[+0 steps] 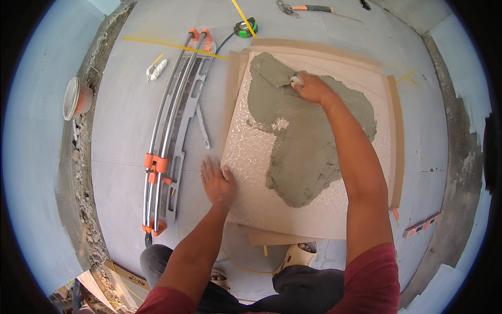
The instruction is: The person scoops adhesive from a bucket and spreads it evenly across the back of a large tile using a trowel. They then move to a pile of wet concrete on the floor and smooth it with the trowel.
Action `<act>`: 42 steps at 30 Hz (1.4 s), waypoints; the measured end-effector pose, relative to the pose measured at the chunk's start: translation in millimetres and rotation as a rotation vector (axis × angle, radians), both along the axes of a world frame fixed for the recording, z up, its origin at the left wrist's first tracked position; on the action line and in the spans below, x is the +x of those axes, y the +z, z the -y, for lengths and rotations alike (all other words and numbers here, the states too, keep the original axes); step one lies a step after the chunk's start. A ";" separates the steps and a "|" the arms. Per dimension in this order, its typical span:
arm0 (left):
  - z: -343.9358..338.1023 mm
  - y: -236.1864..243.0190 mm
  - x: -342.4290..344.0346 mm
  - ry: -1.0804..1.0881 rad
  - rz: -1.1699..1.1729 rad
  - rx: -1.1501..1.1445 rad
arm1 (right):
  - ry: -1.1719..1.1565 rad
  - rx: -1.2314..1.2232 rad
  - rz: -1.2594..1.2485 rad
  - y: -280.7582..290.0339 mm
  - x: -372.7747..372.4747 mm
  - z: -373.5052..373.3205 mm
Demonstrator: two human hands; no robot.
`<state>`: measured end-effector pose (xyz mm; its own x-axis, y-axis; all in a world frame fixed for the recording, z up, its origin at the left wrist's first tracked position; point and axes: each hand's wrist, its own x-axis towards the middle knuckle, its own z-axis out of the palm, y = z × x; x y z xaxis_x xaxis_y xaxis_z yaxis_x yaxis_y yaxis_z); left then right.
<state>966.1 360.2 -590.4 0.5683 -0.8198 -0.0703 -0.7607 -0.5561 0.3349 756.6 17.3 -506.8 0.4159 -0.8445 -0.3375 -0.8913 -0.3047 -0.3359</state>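
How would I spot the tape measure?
Find the large slab partly spread with grey mortar, and look just beyond its far left corner. Right of the far end of the tile cutter sits the tape measure: small, black, the only thing there with bright green.

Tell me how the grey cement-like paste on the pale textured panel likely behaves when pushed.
The grey paste probably spreads rather than sliding whole, given its smeared surface. It seems thick enough to hold shape, judging by its rough edges.

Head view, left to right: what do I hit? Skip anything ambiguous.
White-rimmed bucket → tile cutter with orange fittings → person's left hand → grey mortar patch → red-and-grey bar-shaped tool.
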 end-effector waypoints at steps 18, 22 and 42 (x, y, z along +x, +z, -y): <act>-2.6 -7.6 1.0 -0.014 0.027 0.000 | -0.560 0.113 0.168 4.1 -157.2 -118.1; 0.4 -8.9 -0.1 -0.009 0.021 0.022 | -0.719 0.248 0.459 9.2 -112.9 -130.8; -5.4 -6.6 -0.1 -0.022 0.009 0.017 | 0.131 0.462 0.112 35.4 -6.6 -115.6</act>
